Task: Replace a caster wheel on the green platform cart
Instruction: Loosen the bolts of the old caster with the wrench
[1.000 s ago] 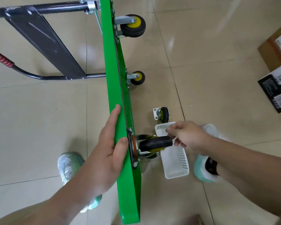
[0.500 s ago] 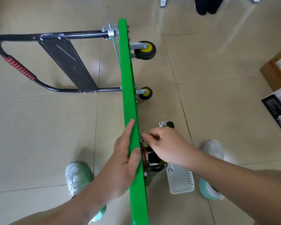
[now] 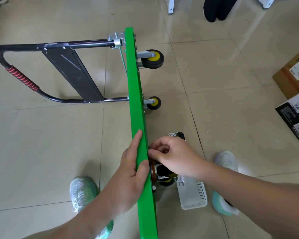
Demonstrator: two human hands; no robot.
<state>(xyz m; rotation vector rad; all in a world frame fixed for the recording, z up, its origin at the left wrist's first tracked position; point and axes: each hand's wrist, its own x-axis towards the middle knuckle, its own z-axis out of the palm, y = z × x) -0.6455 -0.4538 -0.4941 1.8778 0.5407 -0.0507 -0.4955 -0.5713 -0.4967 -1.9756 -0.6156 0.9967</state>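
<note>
The green platform cart (image 3: 136, 94) stands on its side edge on the tiled floor, its black handle (image 3: 22, 78) lying to the left. My left hand (image 3: 133, 171) grips the upper edge of the green deck. My right hand (image 3: 174, 156) pinches something small, hidden by the fingers, at the mounting plate of the near caster wheel (image 3: 164, 171), which sits against the deck's underside. Two yellow-hubbed casters (image 3: 153, 58) (image 3: 154, 102) are fixed farther along. A loose caster (image 3: 178, 135) lies on the floor just beyond my right hand.
A white perforated basket (image 3: 194, 195) with a wrench (image 3: 181, 181) in it sits on the floor under my right forearm. My shoes (image 3: 81, 190) (image 3: 226, 161) flank the cart. Cardboard boxes (image 3: 293, 107) stand at the right; white furniture legs (image 3: 169, 5) and a dark shoe at the top.
My right hand has moved from the basket's rim to the caster's mounting plate by the deck. The view has tilted up, showing more of the cart and floor.
</note>
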